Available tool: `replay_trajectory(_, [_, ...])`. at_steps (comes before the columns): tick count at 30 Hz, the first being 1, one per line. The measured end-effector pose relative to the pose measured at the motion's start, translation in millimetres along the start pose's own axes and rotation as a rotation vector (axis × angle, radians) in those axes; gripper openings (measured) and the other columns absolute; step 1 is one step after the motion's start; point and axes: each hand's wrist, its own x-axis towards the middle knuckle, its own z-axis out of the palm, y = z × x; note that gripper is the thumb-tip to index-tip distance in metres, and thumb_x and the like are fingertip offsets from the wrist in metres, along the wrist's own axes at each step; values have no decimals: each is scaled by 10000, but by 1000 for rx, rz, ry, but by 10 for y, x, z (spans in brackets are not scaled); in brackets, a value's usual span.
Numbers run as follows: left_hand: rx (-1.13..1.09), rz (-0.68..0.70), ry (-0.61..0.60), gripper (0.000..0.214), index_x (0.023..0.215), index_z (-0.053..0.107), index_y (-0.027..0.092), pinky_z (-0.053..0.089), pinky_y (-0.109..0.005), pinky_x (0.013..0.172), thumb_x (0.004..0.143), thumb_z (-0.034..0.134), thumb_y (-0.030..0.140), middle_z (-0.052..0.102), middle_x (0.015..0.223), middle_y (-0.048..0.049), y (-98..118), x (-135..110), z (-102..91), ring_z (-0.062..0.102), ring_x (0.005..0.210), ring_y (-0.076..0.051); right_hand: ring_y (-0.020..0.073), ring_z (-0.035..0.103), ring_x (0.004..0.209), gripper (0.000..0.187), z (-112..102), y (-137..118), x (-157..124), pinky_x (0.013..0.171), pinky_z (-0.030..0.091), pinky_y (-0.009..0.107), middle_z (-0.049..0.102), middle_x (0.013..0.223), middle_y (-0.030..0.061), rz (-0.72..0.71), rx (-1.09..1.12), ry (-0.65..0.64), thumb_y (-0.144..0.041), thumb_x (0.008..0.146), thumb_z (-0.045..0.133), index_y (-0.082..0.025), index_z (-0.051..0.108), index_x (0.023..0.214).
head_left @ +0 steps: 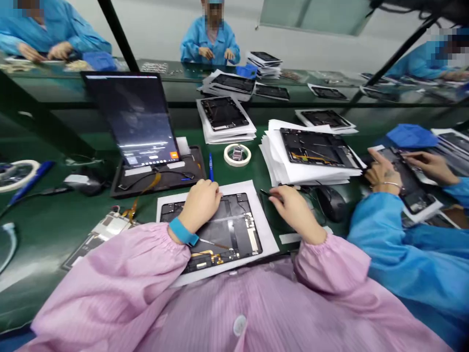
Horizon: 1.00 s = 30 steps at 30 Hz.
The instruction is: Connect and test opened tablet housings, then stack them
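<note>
An opened tablet housing (229,225), black with gold flex cables along its near side, lies on white paper sheets (269,237) in front of me. My left hand (203,203) rests over its far edge, wrist above the housing, with fingers curled down and closed; what they hold, if anything, is hidden. Just right of the sheets, my right hand (293,208) is closed around a thin dark tool (264,192), its tip pointing left. The tool's kind cannot be made out. A blue pen (211,167) lies just beyond my left hand.
A lit tablet screen (135,120) stands in a dark tray (198,168) at left. A tape roll (237,155), stacked housings (315,149) and a mouse (331,203) lie beyond my hands. At right, a co-worker's hands (384,171) work on another housing. Loose parts (106,230) lie left.
</note>
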Motion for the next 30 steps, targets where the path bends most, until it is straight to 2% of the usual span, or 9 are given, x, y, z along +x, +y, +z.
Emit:
replay_trajectory(2, [6,11,-8,204,880,614,149,440,-367,768,923,497,310,643,899,-108,-18,24,36,578,879,-265,241,599,903,164,59,1,27,827,490,393,643,956,114,-26,-43,-62,-167,878,498,-154,626,980])
replay_trajectory(4, [5,28,-33,224,873,601,155,429,-362,743,930,501,348,649,884,-103,-24,34,30,589,844,-261,238,591,899,150,65,-30,11,818,480,383,631,931,115,-1,-20,-16,-157,887,474,-159,614,940])
replay_trajectory(6, [12,55,-56,254,863,595,157,417,-361,721,937,495,379,651,862,-102,-25,44,23,592,826,-266,209,593,844,128,9,-74,-51,784,480,350,625,891,87,60,162,24,-185,909,454,-166,578,936])
replay_trajectory(7, [21,71,-60,269,857,595,156,411,-363,712,939,493,392,651,848,-103,-27,50,23,591,823,-272,188,593,796,129,-33,-98,-94,751,483,328,624,861,65,84,302,-10,-213,928,441,-169,558,960])
replay_trajectory(10, [48,101,-54,303,828,596,157,398,-369,688,941,489,416,644,810,-103,-37,69,40,582,816,-286,148,585,714,195,-133,-172,-217,688,471,281,628,799,17,67,611,-282,-277,976,399,-180,559,1029])
replay_trajectory(12, [55,113,-49,315,803,597,161,395,-368,683,942,485,420,642,801,-104,-45,75,51,574,820,-289,160,587,797,203,-135,-216,-271,747,455,297,647,849,32,-5,568,-358,-271,971,436,-182,612,1017])
replay_trajectory(15, [61,123,-46,329,788,601,165,393,-368,685,948,471,421,644,809,-106,-51,74,59,563,836,-288,192,554,907,174,-59,-256,-308,831,399,343,656,939,55,-98,341,-276,-236,953,496,-184,660,982])
replay_trajectory(19, [86,137,-31,348,802,609,154,393,-377,696,953,463,430,642,819,-107,-55,70,71,553,855,-289,199,527,932,173,33,-259,-328,821,347,358,658,960,46,-151,172,-243,-237,960,509,-211,673,1009])
replay_trajectory(30, [98,96,-5,344,798,609,147,369,-375,703,938,504,443,636,840,-104,-12,47,36,549,874,-282,196,533,926,132,94,-220,-361,820,338,352,663,947,35,-193,276,-205,-221,945,542,-209,665,991])
